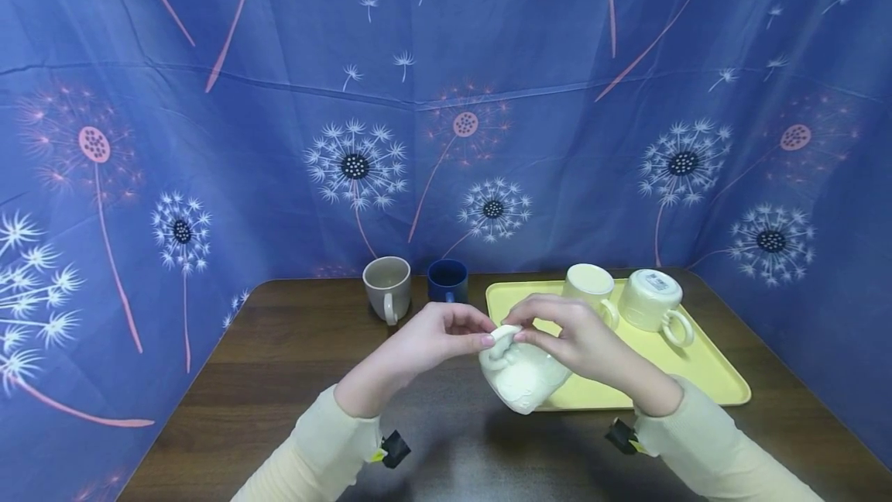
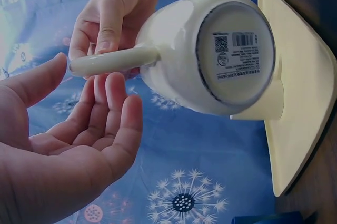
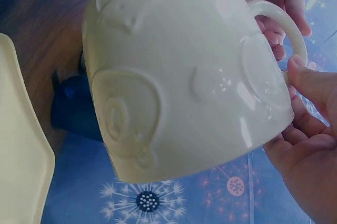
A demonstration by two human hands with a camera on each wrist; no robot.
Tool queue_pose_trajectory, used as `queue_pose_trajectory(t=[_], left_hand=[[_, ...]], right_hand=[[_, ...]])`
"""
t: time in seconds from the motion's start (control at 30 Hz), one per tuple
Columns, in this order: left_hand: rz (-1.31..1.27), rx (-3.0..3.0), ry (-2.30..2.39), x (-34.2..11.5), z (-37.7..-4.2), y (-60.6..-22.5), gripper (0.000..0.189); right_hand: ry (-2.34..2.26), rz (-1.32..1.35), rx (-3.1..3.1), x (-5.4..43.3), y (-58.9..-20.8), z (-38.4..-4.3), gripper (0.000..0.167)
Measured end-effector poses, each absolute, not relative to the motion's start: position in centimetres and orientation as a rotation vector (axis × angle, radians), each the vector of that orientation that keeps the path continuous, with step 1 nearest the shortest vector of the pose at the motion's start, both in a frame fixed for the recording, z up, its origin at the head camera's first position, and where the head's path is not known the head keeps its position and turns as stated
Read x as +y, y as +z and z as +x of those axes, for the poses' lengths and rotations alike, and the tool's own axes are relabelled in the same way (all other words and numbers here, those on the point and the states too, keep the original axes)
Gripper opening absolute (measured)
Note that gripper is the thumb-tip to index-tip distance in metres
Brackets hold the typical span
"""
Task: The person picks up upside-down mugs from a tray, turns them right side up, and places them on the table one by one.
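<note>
A cream mug (image 1: 527,384) with raised cartoon shapes is held tilted in the air above the table, near the tray's left front corner. My right hand (image 1: 574,338) pinches its handle between thumb and fingers. My left hand (image 1: 428,341) meets the other side of the handle, thumb and fingertips against it. From the left wrist view, the mug's base (image 2: 234,50) with a barcode label faces the camera, and the fingers of the left hand (image 2: 84,150) are loosely curved at the handle. The embossed side shows large in the right wrist view.
A yellow tray (image 1: 704,378) lies to the right, bearing a cream mug (image 1: 588,285) and an upside-down cream mug (image 1: 648,302) with a base label. Toward the back stand a grey-beige mug (image 1: 382,289) and a dark blue mug (image 1: 447,279). A blue dandelion-print cloth (image 1: 543,138) hangs behind.
</note>
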State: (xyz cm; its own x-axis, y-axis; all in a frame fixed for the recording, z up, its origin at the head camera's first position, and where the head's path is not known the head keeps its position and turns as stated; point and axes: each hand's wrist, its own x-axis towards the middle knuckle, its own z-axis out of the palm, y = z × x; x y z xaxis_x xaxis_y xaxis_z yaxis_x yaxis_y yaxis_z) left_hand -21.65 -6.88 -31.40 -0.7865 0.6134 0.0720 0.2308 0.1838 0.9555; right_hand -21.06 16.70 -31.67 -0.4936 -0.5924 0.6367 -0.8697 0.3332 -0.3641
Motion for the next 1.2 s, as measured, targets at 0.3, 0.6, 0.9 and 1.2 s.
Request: queue_pose_trajectory(t=[0.3, 0.6, 0.9, 1.2], left_hand=[[0.764, 1.914, 1.635, -6.6, -22.0, -31.5, 0.024], [0.769, 1.744, 1.636, -6.3, -22.6, -32.6, 0.025], [0.874, 1.73, 1.668, -5.8, -22.5, -33.7, 0.023], [0.827, 1.784, 1.729, -5.6, -21.9, -34.3, 0.023]], right_hand=[[0.927, 1.387, -2.186, 16.5, -31.4, -21.3, 0.027], [0.895, 1.488, -2.114, 16.1, -31.5, -21.4, 0.032], [0.851, 1.461, -2.121, 16.2, -31.9, -21.5, 0.03], [0.813, 1.442, -2.128, 16.1, -31.9, -21.6, 0.029]])
